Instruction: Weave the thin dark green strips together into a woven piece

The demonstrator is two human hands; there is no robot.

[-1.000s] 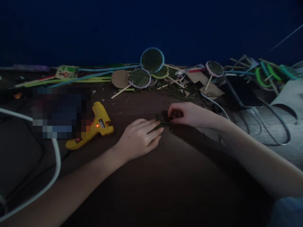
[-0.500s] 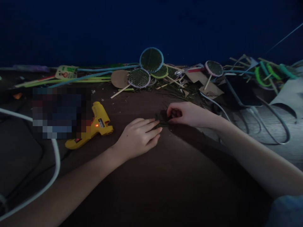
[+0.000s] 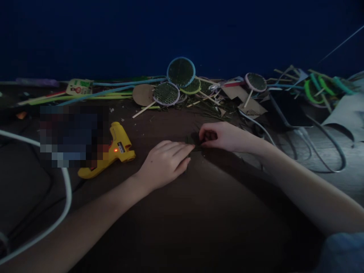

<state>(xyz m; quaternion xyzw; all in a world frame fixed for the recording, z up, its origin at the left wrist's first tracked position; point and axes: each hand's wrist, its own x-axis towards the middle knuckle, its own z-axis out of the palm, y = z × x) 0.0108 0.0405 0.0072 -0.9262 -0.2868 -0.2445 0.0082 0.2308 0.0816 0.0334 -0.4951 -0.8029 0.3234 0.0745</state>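
A: What's furthest left?

B: A white cable [image 3: 67, 197] curving over the dark surface [image 3: 199, 212], then a yellow glue gun [image 3: 109, 151] lying on its side with a small red light glowing.

A: And the hands?

B: The left hand [image 3: 166, 163] lies palm down, fingers [image 3: 182, 148] stretched out flat, tips pressing on a small dark green piece [image 3: 195, 142]. That piece lies on the surface between both hands. The right hand [image 3: 224, 136] has its fingers curled narrow, pinching the piece's other edge.

A: Behind them?

B: Round woven fans [image 3: 181, 72] on sticks, heaped along the far edge, with cardboard scraps [image 3: 244, 99]; green hoops [image 3: 318, 85] far right.
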